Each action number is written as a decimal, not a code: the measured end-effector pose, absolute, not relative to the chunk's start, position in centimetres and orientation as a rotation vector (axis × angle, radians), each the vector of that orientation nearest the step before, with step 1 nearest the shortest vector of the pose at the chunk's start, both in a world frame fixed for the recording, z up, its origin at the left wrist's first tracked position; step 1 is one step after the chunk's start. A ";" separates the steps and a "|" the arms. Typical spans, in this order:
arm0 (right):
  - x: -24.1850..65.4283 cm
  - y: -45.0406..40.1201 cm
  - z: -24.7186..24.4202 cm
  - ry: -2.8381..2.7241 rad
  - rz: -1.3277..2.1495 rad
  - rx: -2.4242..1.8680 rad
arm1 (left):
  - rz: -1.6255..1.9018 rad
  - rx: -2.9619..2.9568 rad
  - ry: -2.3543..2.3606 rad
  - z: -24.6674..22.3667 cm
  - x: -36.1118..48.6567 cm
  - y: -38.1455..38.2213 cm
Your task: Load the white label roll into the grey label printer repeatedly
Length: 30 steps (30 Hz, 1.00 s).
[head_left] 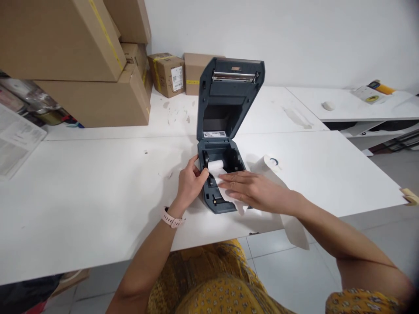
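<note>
A dark grey label printer [231, 98] stands on the white table with its lid raised. Inside it sits a small white paper roll [215, 165], its loose strip [240, 206] running over the printer's front edge. My left hand [190, 182] grips the printer's left rim, thumb on top near the roll holder. Laid flat over the paper strip, my right hand [253, 189] has its fingers stretched out and covers part of the printer's right side. Beside the printer, a larger white roll [269, 164] lies on the table, its long strip passing under my right forearm and over the edge.
Large cardboard boxes [98, 98] are stacked at the back left, with a smaller taped box [166, 75] near the wall. A plastic-wrapped package [19, 139] lies far left. At the back right are a white round object [328, 106] and a yellow-black item [381, 87].
</note>
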State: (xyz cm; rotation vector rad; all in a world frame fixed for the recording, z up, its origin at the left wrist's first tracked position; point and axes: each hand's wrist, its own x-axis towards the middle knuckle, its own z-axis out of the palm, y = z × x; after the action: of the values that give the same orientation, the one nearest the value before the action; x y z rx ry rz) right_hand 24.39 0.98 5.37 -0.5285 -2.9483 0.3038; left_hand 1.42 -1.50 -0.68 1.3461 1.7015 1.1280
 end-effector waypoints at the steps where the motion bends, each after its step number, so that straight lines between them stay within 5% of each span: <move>1: 24.6 -0.1 5.0 -2.923 0.218 -0.551 | 1.130 1.343 1.702 -0.7 1.4 -1.5; 13: 24.1 -5.5 2.1 -2.751 0.040 -0.715 | 1.153 1.303 1.704 -0.9 1.7 -1.5; 30: 25.1 -5.1 2.8 -2.712 0.371 -0.736 | 1.076 1.274 1.735 -0.6 1.8 -1.7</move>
State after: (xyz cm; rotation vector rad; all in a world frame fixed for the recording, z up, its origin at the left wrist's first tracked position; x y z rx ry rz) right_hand 25.08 -5.12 2.78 -0.7357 -2.7121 0.3705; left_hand 1.79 -1.72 -0.56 1.2741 1.7349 1.0764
